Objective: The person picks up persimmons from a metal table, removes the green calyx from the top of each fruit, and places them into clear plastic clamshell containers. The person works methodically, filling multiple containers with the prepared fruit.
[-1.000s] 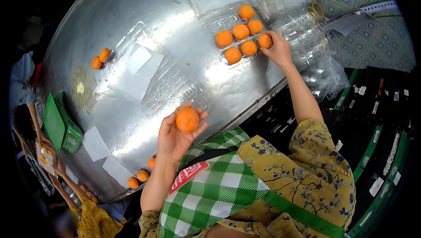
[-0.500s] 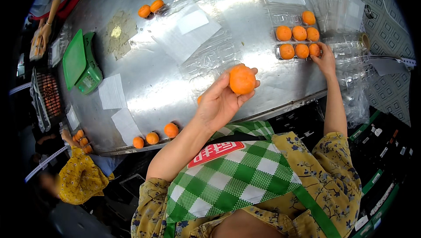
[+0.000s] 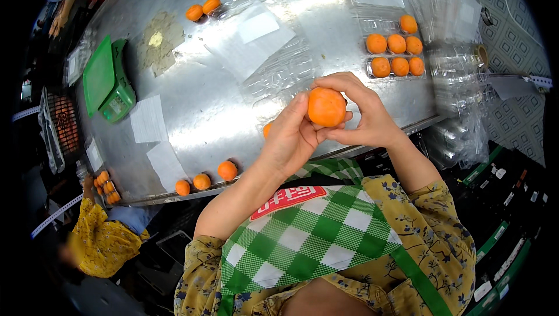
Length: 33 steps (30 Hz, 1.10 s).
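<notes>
A large orange persimmon (image 3: 326, 107) is held between both hands above the near edge of the metal table. My left hand (image 3: 289, 135) cups it from the left and below, thumb along its side. From the right, my right hand (image 3: 367, 112) curls its fingers over the top, with the thumb underneath. Farther right, clear plastic trays (image 3: 371, 26) hold several persimmons (image 3: 396, 43) in rows; the farthest row shows only one. Partly hidden behind my left hand, another persimmon (image 3: 267, 129) lies on the table.
Clear lids with a white sheet (image 3: 250, 54) lie mid-table. Two persimmons (image 3: 202, 9) sit beyond; several line the near edge (image 3: 201, 181). A green scale (image 3: 108, 80) stands left. Stacked plastic boxes (image 3: 457, 77) are at right. Another person in a yellow top (image 3: 110, 237) works at lower left.
My right hand has left the persimmon at the right end of the nearest tray row and come inward to grip the one in my left hand. The left hand has barely moved.
</notes>
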### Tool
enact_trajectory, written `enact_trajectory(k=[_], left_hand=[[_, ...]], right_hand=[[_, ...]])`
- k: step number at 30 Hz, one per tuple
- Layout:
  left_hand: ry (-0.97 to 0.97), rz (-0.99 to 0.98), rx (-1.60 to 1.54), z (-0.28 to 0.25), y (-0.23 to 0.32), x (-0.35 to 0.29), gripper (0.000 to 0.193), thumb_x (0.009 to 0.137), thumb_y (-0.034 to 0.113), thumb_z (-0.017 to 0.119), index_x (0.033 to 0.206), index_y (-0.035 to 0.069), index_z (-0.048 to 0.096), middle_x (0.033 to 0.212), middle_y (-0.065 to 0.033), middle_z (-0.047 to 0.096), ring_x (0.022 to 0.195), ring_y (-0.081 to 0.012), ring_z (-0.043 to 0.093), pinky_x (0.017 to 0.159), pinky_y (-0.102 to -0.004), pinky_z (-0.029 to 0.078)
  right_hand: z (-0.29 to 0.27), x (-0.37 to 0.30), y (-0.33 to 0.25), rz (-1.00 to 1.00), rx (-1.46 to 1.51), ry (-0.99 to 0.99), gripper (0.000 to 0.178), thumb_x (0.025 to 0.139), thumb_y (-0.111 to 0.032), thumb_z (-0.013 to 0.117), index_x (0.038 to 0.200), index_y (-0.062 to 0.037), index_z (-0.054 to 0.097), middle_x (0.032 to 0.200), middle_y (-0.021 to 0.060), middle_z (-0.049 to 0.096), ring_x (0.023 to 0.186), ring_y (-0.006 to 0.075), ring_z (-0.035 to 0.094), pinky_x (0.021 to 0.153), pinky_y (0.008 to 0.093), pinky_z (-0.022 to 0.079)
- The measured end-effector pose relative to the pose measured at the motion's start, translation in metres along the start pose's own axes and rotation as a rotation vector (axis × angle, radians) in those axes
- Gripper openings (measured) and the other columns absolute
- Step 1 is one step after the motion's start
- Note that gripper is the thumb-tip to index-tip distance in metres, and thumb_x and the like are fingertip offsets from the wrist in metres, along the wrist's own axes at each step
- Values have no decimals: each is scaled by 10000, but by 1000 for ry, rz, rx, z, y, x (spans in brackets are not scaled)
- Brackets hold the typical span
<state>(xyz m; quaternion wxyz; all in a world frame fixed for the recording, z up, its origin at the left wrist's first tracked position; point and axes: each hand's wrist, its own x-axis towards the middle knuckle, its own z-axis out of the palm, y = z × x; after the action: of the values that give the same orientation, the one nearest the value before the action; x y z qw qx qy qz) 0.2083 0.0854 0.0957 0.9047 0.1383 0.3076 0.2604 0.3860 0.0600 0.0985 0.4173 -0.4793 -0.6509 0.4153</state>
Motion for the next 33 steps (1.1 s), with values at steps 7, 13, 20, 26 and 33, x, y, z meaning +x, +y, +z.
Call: enact_trajectory(k=[7, 13, 20, 26, 33], left_hand=[[-60, 199, 182, -1, -2, -11, 517, 933, 178, 531, 1367, -11, 323, 1265, -156, 503, 1137, -285, 568, 958, -389, 474], [-81, 231, 192, -3, -4, -10, 590, 878, 90, 586, 1387, -15, 308, 1266, -150, 504, 1133, -277, 570, 972, -387, 459], [-55, 224, 186, -2, -4, -9, 574, 882, 88, 576, 1383, -13, 313, 1255, -157, 510, 1107, -278, 587, 964, -389, 466], [-35, 188, 167, -5, -4, -7, 516, 921, 194, 530, 1350, -22, 344, 1234, -158, 531, 1100, -292, 593, 949, -393, 484], [55, 121, -70, -26, -5, -18, 476, 987, 329, 406, 1305, -24, 397, 1249, -160, 529, 1119, -298, 577, 970, -385, 490]], right_hand=[[13, 2, 5, -27, 32, 93, 613, 621, -125, 788, 1189, -49, 571, 1142, 96, 599, 1052, 234, 568, 882, 350, 466], [15, 5, -1, -107, -130, 115, 580, 626, -74, 761, 1174, -42, 574, 1114, 104, 611, 1019, 268, 574, 876, 362, 470], [14, 7, -3, -129, -180, 111, 565, 618, -59, 751, 1156, -40, 578, 1107, 108, 613, 1014, 270, 574, 861, 362, 476], [15, 7, -1, -61, -146, 81, 564, 631, -64, 747, 1168, -38, 575, 1116, 103, 608, 1035, 263, 565, 866, 360, 472], [40, 2, 13, 192, 350, -21, 593, 730, -87, 671, 1292, -40, 487, 1241, 95, 526, 1139, 193, 507, 982, 335, 398]])
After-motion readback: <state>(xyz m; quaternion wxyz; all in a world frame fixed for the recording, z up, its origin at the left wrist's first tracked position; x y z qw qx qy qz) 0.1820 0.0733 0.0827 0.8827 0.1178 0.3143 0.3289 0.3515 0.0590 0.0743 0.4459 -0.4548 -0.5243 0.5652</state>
